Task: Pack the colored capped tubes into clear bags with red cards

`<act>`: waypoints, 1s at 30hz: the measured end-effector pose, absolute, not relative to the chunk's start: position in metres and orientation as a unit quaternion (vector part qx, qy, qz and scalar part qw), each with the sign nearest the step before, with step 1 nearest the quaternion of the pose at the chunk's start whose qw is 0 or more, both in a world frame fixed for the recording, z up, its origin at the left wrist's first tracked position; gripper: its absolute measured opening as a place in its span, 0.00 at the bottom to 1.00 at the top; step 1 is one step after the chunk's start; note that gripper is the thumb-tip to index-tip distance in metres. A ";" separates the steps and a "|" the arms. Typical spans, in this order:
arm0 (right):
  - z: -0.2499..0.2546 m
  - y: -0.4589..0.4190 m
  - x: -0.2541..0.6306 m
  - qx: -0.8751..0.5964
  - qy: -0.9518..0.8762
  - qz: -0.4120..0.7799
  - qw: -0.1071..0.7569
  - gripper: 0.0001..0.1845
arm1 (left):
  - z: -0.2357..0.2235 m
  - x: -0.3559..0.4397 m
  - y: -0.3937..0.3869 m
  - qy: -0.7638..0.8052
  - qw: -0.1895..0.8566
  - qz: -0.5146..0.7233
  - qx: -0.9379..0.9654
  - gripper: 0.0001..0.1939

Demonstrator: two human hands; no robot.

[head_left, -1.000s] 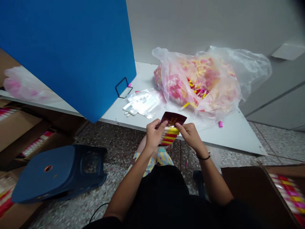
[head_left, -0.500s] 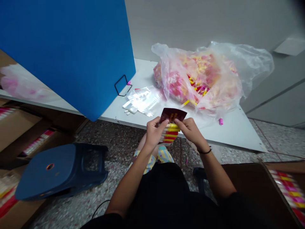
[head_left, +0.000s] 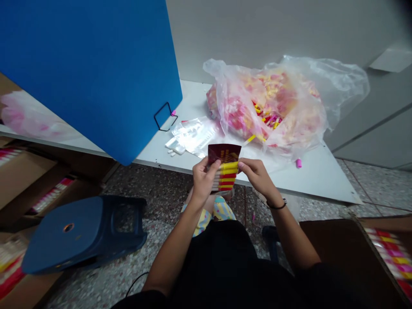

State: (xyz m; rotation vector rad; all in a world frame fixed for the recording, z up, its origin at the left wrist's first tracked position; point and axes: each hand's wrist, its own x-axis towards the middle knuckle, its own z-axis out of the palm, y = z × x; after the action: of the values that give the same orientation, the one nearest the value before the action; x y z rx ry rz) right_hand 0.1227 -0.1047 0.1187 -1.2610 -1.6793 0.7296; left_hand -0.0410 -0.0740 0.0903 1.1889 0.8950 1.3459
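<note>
Over the last second the flat pack of slim white tubes with yellow and red ends [head_left: 228,177], topped by a dark maroon card with gold lettering [head_left: 224,153], has shifted a little to the left and now faces the camera more squarely, so that more of the tube ends show. The left hand [head_left: 202,179] has gone along with it: its thumb lies over the front at the lower edge of the card and its fingers curl behind, holding the pack. The right hand [head_left: 256,172] has hardly moved, so its thumb, which lay over the front, is now at the pack's right edge beside the uppermost yellow end; thumb and forefinger are close together there, though whether they pinch the edge or only touch it I cannot tell. For the handling, this seems to mean that the left hand bears most of the hold and the right one steadies the side. The pack is held up just in front of the near edge of the white tabletop [head_left: 322,180], while beyond it the loose clear plastic pouches [head_left: 200,134] and the bulging translucent plastic sack [head_left: 301,128] lie much as before
</note>
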 end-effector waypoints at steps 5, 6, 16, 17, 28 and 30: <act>0.118 -0.103 0.119 -0.506 -0.592 0.369 0.507 0.15 | 0.090 -0.038 -0.073 0.392 0.534 0.542 0.517 0.15; 0.119 -0.102 0.119 -0.505 -0.583 0.378 0.513 0.15 | 0.091 -0.038 -0.073 0.385 0.533 0.543 0.522 0.15; 0.117 -0.102 0.118 -0.513 -0.516 0.386 0.567 0.09 | 0.099 -0.042 -0.075 0.399 0.572 0.477 0.535 0.15; 0.116 -0.102 0.119 -0.514 -0.518 0.389 0.562 0.09 | 0.100 -0.042 -0.076 0.398 0.564 0.483 0.538 0.14; 0.112 -0.104 0.131 -0.460 -0.522 0.585 0.417 0.20 | 0.102 -0.048 -0.073 0.393 0.526 0.472 0.589 0.14; 0.108 -0.105 0.131 -0.460 -0.478 0.597 0.452 0.19 | 0.100 -0.049 -0.072 0.387 0.496 0.481 0.611 0.13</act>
State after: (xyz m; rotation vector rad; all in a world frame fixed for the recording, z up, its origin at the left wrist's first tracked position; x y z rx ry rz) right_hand 0.1313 -0.1048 0.1080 -1.1357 -1.1803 1.4758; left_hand -0.0486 -0.0720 0.1002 1.4804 0.9368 1.1644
